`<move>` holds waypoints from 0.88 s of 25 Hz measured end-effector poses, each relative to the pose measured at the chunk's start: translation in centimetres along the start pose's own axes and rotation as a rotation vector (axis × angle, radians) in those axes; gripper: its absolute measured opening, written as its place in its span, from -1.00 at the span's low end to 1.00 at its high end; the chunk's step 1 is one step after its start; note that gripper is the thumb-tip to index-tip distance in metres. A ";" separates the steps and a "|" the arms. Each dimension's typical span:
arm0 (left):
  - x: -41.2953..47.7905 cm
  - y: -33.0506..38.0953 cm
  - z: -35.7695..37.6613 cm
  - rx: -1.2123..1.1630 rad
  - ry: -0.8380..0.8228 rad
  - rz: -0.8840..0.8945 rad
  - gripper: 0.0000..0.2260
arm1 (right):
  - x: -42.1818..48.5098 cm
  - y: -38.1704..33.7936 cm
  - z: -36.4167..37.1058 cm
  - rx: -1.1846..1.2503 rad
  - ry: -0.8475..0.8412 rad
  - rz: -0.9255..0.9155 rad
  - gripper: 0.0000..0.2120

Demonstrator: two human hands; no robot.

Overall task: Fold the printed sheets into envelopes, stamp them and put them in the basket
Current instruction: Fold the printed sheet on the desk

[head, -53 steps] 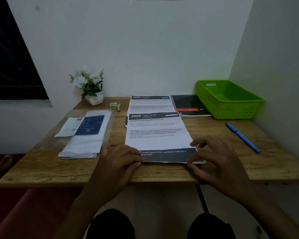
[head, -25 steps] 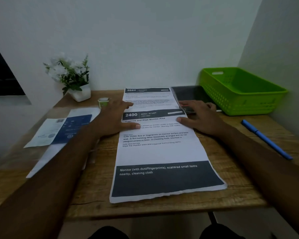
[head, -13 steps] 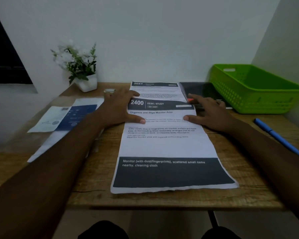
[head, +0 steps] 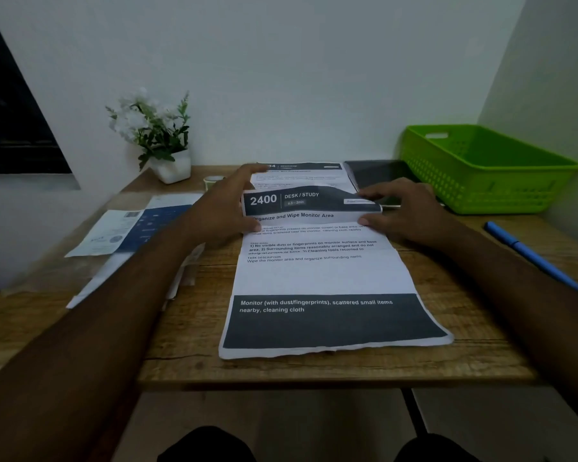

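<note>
A printed sheet [head: 321,278] headed "2400 DESK / STUDY" lies lengthwise in the middle of the wooden desk [head: 187,331]. Its far end is lifted off the desk and bowed. My left hand [head: 221,211] pinches the far left edge of that sheet and my right hand [head: 404,211] pinches the far right edge. A second printed sheet [head: 301,173] lies flat behind it, partly covered. The green plastic basket [head: 481,168] stands at the back right. A small round stamp [head: 212,181] shows behind my left hand.
A stack of white envelopes and a blue-printed paper [head: 137,235] lie at the left. A potted white flower [head: 157,138] stands at the back left. A dark notebook [head: 377,176] lies beside the basket, and a blue pen [head: 531,255] lies at the right.
Both hands moved from the sheet's near edge up to its far end. They lay flat on it half a second ago; now they pinch its corners and lift the far end.
</note>
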State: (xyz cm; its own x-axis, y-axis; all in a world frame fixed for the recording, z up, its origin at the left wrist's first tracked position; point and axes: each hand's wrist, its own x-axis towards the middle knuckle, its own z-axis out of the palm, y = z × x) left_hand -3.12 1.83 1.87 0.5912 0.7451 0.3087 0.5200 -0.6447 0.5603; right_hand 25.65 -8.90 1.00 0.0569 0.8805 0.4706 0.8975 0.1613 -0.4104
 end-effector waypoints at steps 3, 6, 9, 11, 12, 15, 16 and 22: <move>0.0 -0.1 -0.6 0.087 -0.051 0.084 -0.62 | -0.2 -0.5 -0.3 0.011 -0.063 -0.022 -0.65; -0.1 -0.5 -0.7 0.079 -0.169 0.139 -0.80 | -0.5 -0.2 -0.4 0.031 -0.112 -0.060 -0.76; 0.1 -1.0 -0.9 0.107 -0.256 0.119 -0.61 | -0.6 0.5 -0.6 0.042 -0.208 -0.070 -0.69; 0.0 -0.9 -1.3 0.047 -0.307 0.115 -0.55 | -0.6 0.6 -0.6 0.087 -0.249 -0.136 -0.62; -0.1 -0.7 -1.4 0.008 -0.321 0.110 -0.55 | -0.7 0.6 -0.5 0.129 -0.259 -0.152 -0.59; -0.4 -0.4 -1.6 -0.034 -0.317 0.095 -0.67 | -0.7 0.4 -0.6 0.209 -0.252 -0.111 -0.52; -0.5 -0.4 -1.6 -0.030 -0.316 0.084 -0.72 | -0.7 0.5 -0.6 0.214 -0.248 -0.103 -0.50; -0.6 0.2 -1.3 -0.006 -0.300 -0.024 -0.76 | -0.9 0.9 -0.7 0.246 -0.242 -0.067 -0.54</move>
State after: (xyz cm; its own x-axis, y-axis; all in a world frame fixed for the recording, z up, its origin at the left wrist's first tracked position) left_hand -4.23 1.51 2.80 0.7350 0.6759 0.0545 0.5331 -0.6256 0.5695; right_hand 26.75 -9.83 0.78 -0.1306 0.9397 0.3161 0.7621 0.2991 -0.5742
